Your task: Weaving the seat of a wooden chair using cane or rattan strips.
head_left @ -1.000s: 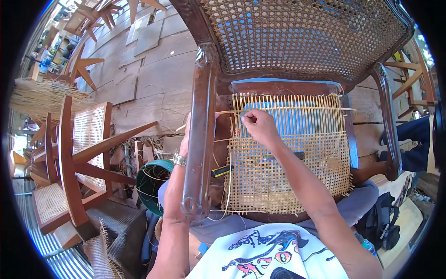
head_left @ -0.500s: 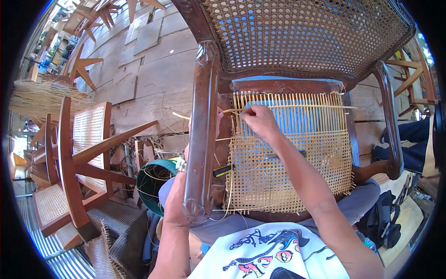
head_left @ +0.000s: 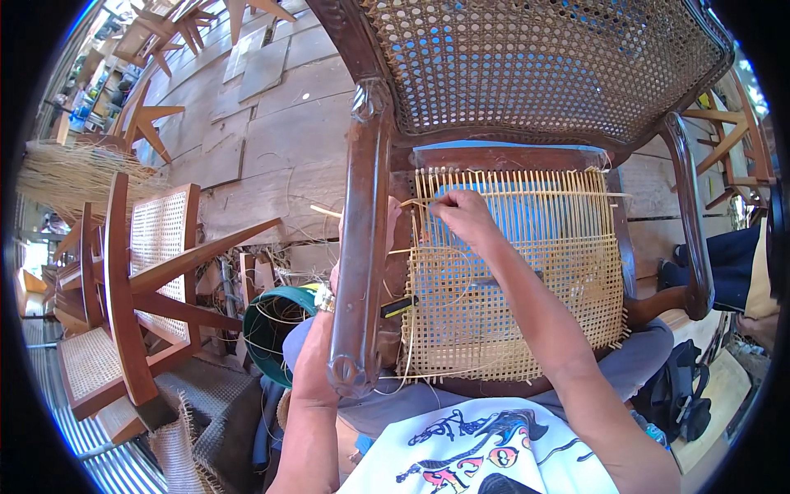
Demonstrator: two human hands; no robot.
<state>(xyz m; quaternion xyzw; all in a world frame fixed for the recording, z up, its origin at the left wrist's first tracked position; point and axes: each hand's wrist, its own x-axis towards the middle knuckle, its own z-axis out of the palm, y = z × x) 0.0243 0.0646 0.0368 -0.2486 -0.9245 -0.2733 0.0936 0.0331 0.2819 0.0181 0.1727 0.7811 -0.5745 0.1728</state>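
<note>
Weaving a cane seat into a dark wooden armchair [head_left: 362,247], about half done.

The chair lies across the person's lap; its woven seat panel [head_left: 514,305] is dense in the near half, while the far half shows only upright strands over blue. The right hand [head_left: 465,216] has its fingers pinched together on a cane strand [head_left: 527,196] at the weave's upper left edge. The left hand [head_left: 387,235] is mostly hidden behind the armrest; its grip can't be told. Plank floor [head_left: 280,148], more cane chairs [head_left: 140,288] and a green bucket [head_left: 263,329] lie left.
</note>
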